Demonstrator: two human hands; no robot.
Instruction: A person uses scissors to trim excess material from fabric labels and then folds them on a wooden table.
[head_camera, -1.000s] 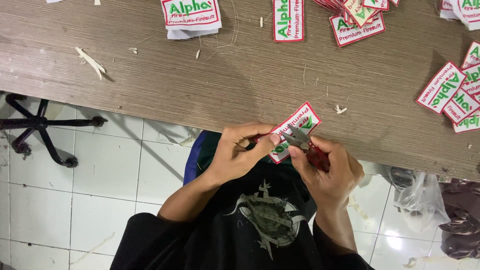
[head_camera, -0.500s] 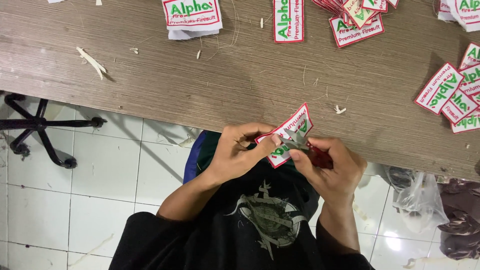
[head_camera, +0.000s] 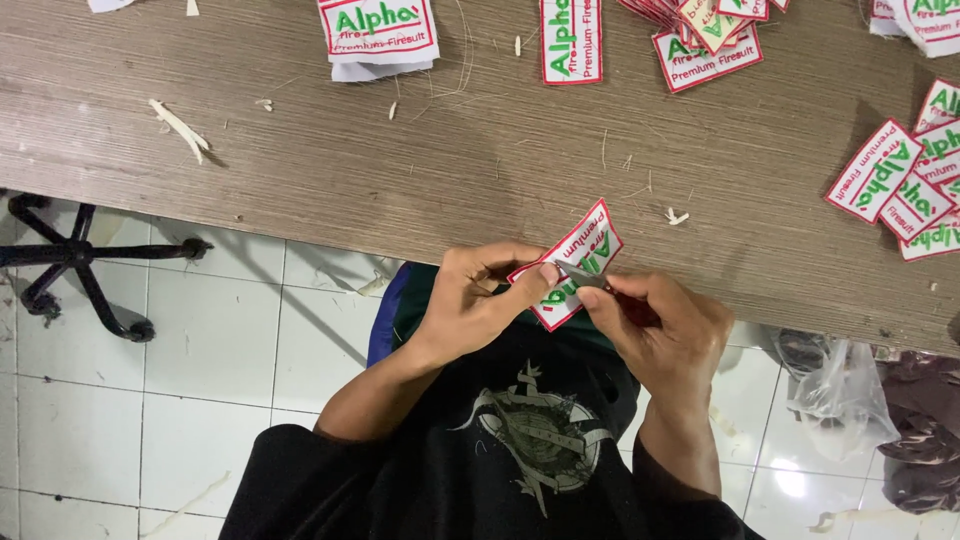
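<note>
White rectangular patch (head_camera: 572, 262), red border, green and red lettering, tilted, held at tabletop edge. Small metal snips (head_camera: 585, 281) against its lower edge.

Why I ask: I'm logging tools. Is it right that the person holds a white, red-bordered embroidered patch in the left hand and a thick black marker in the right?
Not quite. The head view shows the left hand pinching the white, red-bordered embroidered patch, but the right hand holds a small metal cutting tool, not a marker.

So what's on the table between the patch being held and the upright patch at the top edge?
In the head view, only loose thread scraps on bare table lie between the held patch and the upright patch.
</note>
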